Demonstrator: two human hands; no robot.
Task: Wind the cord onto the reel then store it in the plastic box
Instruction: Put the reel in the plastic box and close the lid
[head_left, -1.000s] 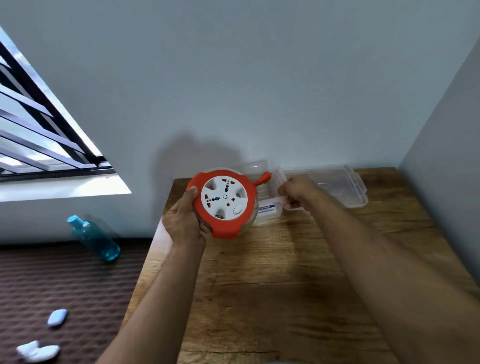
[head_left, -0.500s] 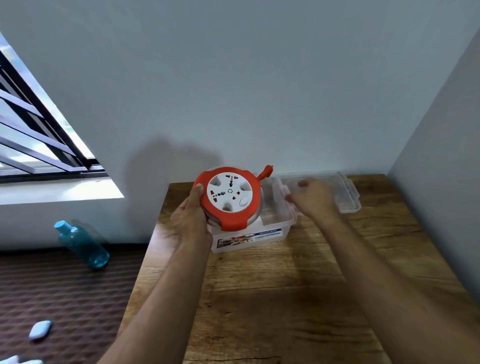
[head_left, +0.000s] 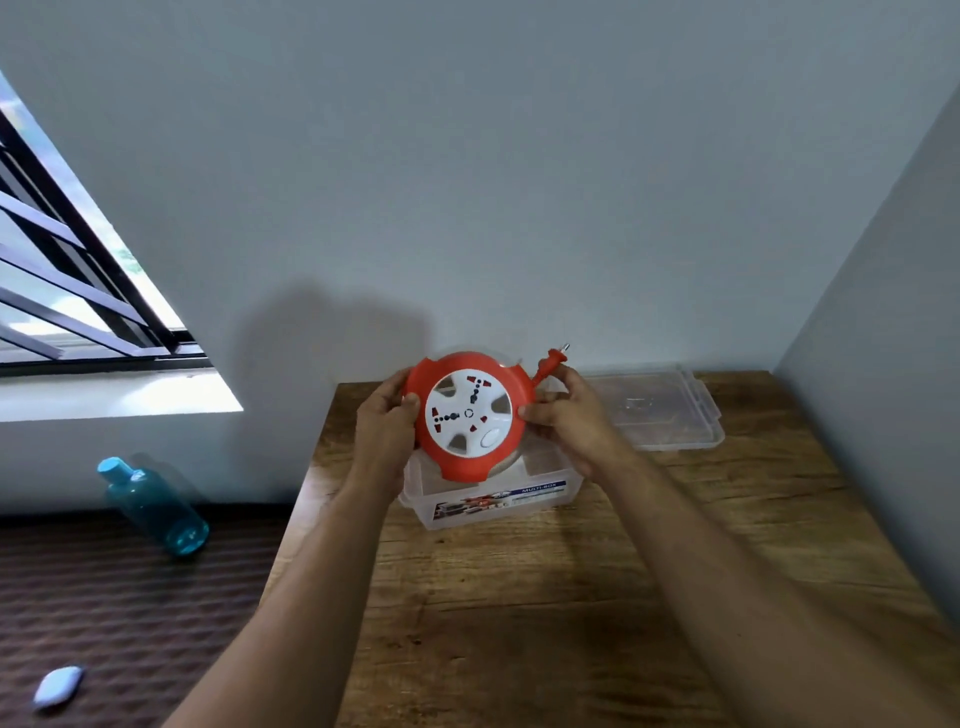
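The orange cord reel (head_left: 467, 418) with its white socket face is tilted towards me, held above the open clear plastic box (head_left: 493, 501) on the wooden table (head_left: 597, 597). My left hand (head_left: 384, 426) grips the reel's left rim. My right hand (head_left: 566, 410) grips its right rim, just under the orange plug (head_left: 549, 361) that sticks up at the upper right. The reel's lower edge dips inside the box opening. The wound cord itself is hidden inside the reel.
The box's clear lid (head_left: 660, 410) lies on the table to the right, near the grey side wall. A teal bottle (head_left: 150, 506) and a small white object (head_left: 57, 686) lie on the brown floor to the left. The wall stands just behind the box.
The box has come nearer to me from beside the lid. My right hand left the box and now holds the reel's right side. The reel has sunk towards the box opening.
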